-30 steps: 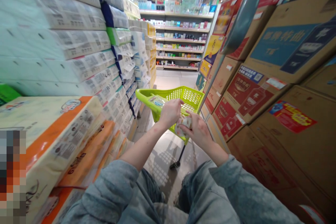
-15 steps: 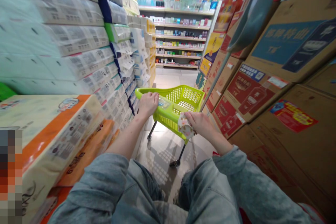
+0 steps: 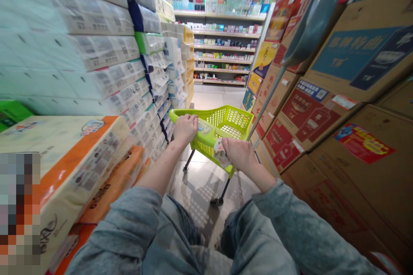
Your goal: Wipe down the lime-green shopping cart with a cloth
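A lime-green plastic shopping cart [image 3: 206, 148] with a perforated basket stands just ahead of me on thin dark legs with casters. My left hand [image 3: 186, 129] is closed around the left part of its handle, fingers wrapped over the top. At the right end of the handle, my right hand [image 3: 239, 154] is closed on a soft-looking white item with a floral pattern [image 3: 220, 153]. What exactly this item is cannot be made out. It lies against the handle. The visible basket floor shows its bare lattice.
Stacked plastic-wrapped paper packs [image 3: 106, 51] line the left, with an orange-edged pack [image 3: 74, 150] close by. Printed cartons [image 3: 342, 133] rise on the right. A grey-blue oval piece on a pole [image 3: 266, 107] slants up beyond the cart. Stocked shelves [image 3: 222, 58] stand ahead.
My right hand has shifted slightly left along the handle, and the floral item has moved left with it. The left hand keeps its hold. The view has shifted slightly.
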`<act>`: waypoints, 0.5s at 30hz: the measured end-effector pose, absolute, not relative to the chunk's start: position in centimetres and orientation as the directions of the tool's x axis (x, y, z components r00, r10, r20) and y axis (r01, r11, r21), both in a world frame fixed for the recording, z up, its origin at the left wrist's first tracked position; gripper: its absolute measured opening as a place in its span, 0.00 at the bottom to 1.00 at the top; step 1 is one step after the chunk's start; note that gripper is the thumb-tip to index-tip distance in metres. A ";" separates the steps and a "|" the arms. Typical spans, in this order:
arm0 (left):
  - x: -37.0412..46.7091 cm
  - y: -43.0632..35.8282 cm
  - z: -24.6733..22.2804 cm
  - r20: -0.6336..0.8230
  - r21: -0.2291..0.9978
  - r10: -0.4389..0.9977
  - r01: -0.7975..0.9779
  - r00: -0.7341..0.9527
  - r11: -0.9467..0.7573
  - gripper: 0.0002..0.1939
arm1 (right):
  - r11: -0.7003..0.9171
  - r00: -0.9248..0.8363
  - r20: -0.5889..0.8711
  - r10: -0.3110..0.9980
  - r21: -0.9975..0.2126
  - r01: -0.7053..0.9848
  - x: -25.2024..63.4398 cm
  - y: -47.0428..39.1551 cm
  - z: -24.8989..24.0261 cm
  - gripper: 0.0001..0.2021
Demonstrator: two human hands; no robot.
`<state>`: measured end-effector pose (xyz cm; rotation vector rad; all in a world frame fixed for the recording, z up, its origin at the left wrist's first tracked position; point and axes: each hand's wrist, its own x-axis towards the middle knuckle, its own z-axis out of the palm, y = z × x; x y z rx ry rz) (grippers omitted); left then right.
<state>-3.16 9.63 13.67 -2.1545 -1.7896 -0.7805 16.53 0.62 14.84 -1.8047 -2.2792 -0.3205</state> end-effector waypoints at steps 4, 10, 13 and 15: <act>-2.4 9.0 13.6 0.544 0.164 0.835 0.966 0.081 -0.200 0.21 | 0.126 -0.123 0.230 0.966 -0.002 0.992 16.0 1.0 15.5 0.23; -1.3 7.9 13.7 0.569 0.170 0.822 0.973 0.034 -0.158 0.21 | 0.144 -0.145 0.608 0.781 0.050 0.988 14.7 -0.3 12.6 0.20; -1.0 7.7 13.7 0.575 0.170 0.818 0.974 0.024 -0.148 0.21 | 0.173 -0.189 0.654 0.732 0.090 0.981 14.5 -0.5 11.9 0.18; -0.8 7.6 13.6 0.576 0.166 0.817 0.976 0.023 -0.144 0.20 | 0.181 -0.199 0.623 0.756 0.093 0.979 14.7 -0.3 12.1 0.19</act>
